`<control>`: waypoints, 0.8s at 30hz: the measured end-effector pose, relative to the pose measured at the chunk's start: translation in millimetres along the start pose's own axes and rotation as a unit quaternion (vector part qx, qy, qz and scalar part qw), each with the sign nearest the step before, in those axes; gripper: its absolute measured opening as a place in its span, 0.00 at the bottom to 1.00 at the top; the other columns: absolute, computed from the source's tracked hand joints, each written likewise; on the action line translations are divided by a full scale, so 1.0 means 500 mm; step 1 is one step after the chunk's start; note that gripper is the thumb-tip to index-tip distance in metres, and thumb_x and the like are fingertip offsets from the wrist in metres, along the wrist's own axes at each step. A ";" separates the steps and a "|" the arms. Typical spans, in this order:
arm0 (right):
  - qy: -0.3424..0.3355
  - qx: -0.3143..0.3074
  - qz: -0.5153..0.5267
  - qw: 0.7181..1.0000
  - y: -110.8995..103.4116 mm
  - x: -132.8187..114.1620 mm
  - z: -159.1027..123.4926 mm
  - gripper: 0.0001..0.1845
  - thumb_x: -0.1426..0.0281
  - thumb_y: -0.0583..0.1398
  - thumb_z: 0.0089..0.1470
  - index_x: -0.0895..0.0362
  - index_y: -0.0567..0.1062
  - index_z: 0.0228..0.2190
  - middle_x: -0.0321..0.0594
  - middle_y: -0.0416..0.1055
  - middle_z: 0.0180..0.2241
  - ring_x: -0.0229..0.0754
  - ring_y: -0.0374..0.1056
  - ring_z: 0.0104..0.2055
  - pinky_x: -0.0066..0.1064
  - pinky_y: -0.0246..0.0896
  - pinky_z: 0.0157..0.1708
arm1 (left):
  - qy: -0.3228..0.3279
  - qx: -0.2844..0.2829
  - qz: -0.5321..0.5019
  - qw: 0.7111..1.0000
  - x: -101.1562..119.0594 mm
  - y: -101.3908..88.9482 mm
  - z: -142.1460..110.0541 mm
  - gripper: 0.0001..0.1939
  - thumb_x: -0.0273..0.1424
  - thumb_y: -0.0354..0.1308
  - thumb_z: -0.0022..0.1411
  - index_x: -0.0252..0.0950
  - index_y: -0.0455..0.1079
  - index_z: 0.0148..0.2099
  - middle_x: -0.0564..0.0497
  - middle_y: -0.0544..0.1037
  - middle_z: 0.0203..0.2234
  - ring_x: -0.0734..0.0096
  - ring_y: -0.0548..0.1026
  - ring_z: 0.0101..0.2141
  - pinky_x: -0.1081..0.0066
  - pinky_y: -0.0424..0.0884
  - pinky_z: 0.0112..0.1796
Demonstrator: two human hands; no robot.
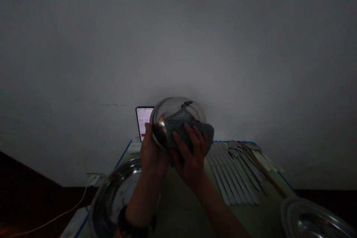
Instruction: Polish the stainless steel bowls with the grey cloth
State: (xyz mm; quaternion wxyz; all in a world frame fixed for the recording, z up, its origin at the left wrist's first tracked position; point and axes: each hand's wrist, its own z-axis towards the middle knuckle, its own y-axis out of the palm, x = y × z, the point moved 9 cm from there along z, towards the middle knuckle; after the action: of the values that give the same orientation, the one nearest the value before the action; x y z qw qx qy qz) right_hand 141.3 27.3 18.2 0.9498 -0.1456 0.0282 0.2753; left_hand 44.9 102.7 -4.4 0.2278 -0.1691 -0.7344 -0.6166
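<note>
Right now, a shiny metal bowl is held up above the near-middle of the green table, tipped so its rounded outside shows, with the pale wall behind it. The left hand grips it at its left side and underneath, thumb standing up along the rim; its other fingers are mostly hidden. The right hand presses a grey-green cloth with a checked edge against the bowl, its fingers slightly spread and bent over the fabric. A dark band circles the left wrist. Just behind the bowl, a lit phone leans upright, partly covered by it. On the table, a large metal basin sits to the left, partly behind the left forearm. To the right lie a row of forks, then some spoons and chopsticks, with another metal basin at the lower right, cut off by the edge of view.
</note>
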 end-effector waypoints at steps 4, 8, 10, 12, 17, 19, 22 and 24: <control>0.095 0.039 0.074 0.992 0.002 0.044 -0.013 0.32 0.65 0.50 0.59 0.49 0.47 0.63 0.44 0.41 0.65 0.53 0.42 0.65 0.56 0.44 0.59 | -0.002 0.008 -0.039 0.999 -0.004 0.002 -0.002 0.22 0.39 0.43 0.68 0.31 0.74 0.46 0.45 0.82 0.35 0.60 0.76 0.46 0.61 0.67 0.51; 0.242 0.085 0.199 0.946 -0.009 0.109 -0.009 0.29 0.63 0.44 0.62 0.53 0.48 0.62 0.48 0.46 0.64 0.48 0.44 0.65 0.52 0.45 0.60 | 0.009 -0.001 -0.033 0.999 0.000 0.002 0.000 0.21 0.38 0.44 0.68 0.31 0.73 0.47 0.45 0.81 0.38 0.62 0.76 0.46 0.63 0.67 0.51; 0.322 0.093 0.240 0.911 -0.014 0.149 -0.007 0.27 0.62 0.44 0.62 0.55 0.54 0.60 0.47 0.53 0.62 0.45 0.48 0.64 0.47 0.46 0.60 | -0.010 -0.013 -0.008 1.000 -0.005 0.002 0.003 0.20 0.38 0.45 0.67 0.32 0.75 0.43 0.46 0.82 0.35 0.63 0.77 0.42 0.65 0.70 0.48; 0.388 0.081 0.261 0.880 -0.018 0.185 -0.006 0.26 0.60 0.46 0.61 0.56 0.61 0.56 0.46 0.60 0.58 0.44 0.53 0.61 0.43 0.49 0.58 | -0.027 -0.012 0.028 0.999 -0.009 -0.006 0.008 0.19 0.37 0.46 0.66 0.32 0.76 0.39 0.48 0.82 0.29 0.65 0.79 0.37 0.67 0.72 0.44; 0.437 0.035 0.220 0.871 -0.033 0.225 -0.001 0.24 0.57 0.49 0.58 0.58 0.70 0.48 0.46 0.70 0.48 0.46 0.64 0.52 0.43 0.54 0.53 | -0.043 -0.051 0.183 0.981 -0.012 -0.015 0.008 0.16 0.41 0.59 0.57 0.32 0.73 0.27 0.52 0.77 0.19 0.72 0.74 0.22 0.75 0.70 0.26; 0.408 0.037 0.185 0.893 -0.041 0.215 0.003 0.23 0.58 0.48 0.59 0.57 0.69 0.48 0.47 0.70 0.48 0.46 0.64 0.51 0.44 0.55 0.53 | -0.036 -0.070 0.230 0.970 -0.008 -0.011 0.002 0.19 0.45 0.63 0.51 0.33 0.72 0.23 0.54 0.74 0.15 0.75 0.70 0.17 0.76 0.66 0.21; 0.309 0.034 0.131 0.941 -0.045 0.172 0.020 0.21 0.62 0.47 0.60 0.56 0.66 0.52 0.47 0.68 0.50 0.45 0.62 0.53 0.46 0.55 0.53 | -0.022 -0.074 0.264 0.962 0.002 -0.006 -0.008 0.19 0.47 0.64 0.47 0.34 0.71 0.22 0.55 0.73 0.13 0.76 0.68 0.15 0.76 0.64 0.20; 0.233 0.028 0.092 0.968 -0.045 0.137 0.032 0.21 0.65 0.47 0.61 0.56 0.64 0.54 0.48 0.66 0.53 0.46 0.60 0.56 0.48 0.54 0.54 | -0.015 -0.068 0.273 0.959 0.003 -0.003 -0.013 0.19 0.46 0.65 0.46 0.34 0.71 0.21 0.53 0.74 0.14 0.75 0.69 0.16 0.76 0.64 0.20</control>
State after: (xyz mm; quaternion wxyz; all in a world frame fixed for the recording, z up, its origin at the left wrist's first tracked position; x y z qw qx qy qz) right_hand 210.8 48.9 30.3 0.8914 -0.1760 0.2694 0.3192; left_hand 43.6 96.1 -4.0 0.3640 -0.3878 -0.6197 -0.5771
